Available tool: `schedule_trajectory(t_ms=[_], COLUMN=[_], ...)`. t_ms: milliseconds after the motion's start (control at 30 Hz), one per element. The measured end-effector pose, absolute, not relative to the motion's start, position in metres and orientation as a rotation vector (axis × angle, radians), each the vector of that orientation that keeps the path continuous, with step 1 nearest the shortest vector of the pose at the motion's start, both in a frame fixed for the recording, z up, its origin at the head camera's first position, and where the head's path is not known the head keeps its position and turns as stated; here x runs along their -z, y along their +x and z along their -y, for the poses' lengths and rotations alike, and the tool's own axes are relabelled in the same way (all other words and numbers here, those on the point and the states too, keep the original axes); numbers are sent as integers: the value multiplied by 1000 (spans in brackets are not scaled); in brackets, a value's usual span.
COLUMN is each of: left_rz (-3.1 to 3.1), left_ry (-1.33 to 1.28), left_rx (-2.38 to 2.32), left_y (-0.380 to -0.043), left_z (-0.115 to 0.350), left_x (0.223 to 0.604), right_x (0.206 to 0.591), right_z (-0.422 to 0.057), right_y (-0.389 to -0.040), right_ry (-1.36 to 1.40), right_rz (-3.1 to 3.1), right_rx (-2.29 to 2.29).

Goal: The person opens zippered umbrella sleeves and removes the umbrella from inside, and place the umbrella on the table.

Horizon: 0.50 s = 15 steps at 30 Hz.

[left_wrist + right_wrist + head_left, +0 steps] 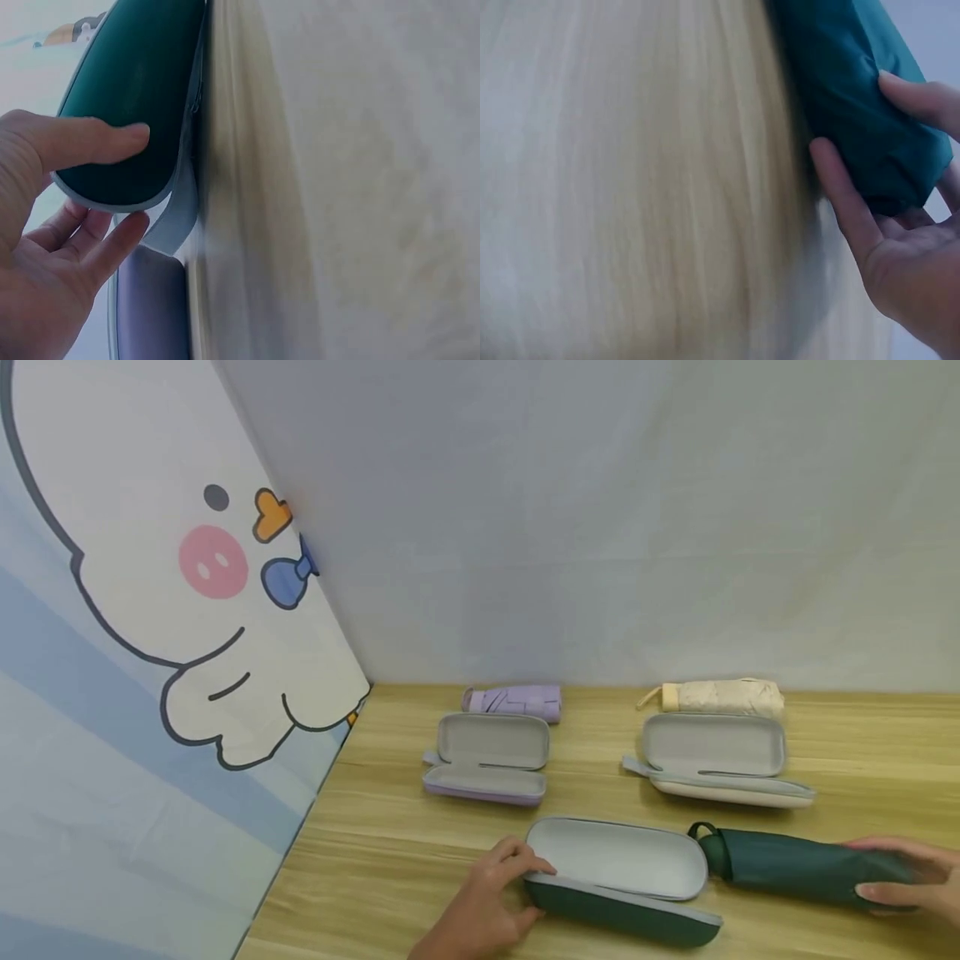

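Note:
A dark green zippered case (622, 910) lies unzipped in front, its pale grey inside showing. My left hand (491, 893) grips its left end, thumb on the green shell and fingers at the rim, as the left wrist view shows of the case (135, 97). To the right, my right hand (911, 877) holds a folded dark green umbrella (795, 864) by its far end. The umbrella's handle and black loop point left, right beside the case's right end. In the right wrist view, thumb and fingers wrap the umbrella's fabric (862, 105).
Behind stand an open purple case (487, 789) with a folded purple umbrella (521, 702), and an open cream case (731, 789) with a folded cream umbrella (723, 697). A grey cloth (600, 527) backs the wooden table (360, 860); a cartoon-printed sheet (135, 568) borders the left.

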<state>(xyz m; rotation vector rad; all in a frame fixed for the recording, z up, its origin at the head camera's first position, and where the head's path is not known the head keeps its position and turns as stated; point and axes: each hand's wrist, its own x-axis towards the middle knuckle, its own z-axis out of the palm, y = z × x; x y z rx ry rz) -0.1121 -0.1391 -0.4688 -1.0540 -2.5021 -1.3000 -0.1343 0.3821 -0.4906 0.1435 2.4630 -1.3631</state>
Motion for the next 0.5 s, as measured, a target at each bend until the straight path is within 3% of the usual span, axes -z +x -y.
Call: schedule_trajectory(t_ms=[267,500], left_rz=[2579,2469], left_ry=[-1097,-1155], left_rx=[1292,1306], left_y=[-117,-130], left_z=[144,147], left_x=[460,447], right_x=[473,458], right_z=[-362,-352], right_y=[-128,-129], right_ry=[-269,-350], right_rz=[-2855,-2854], right_rx=[1022,906])
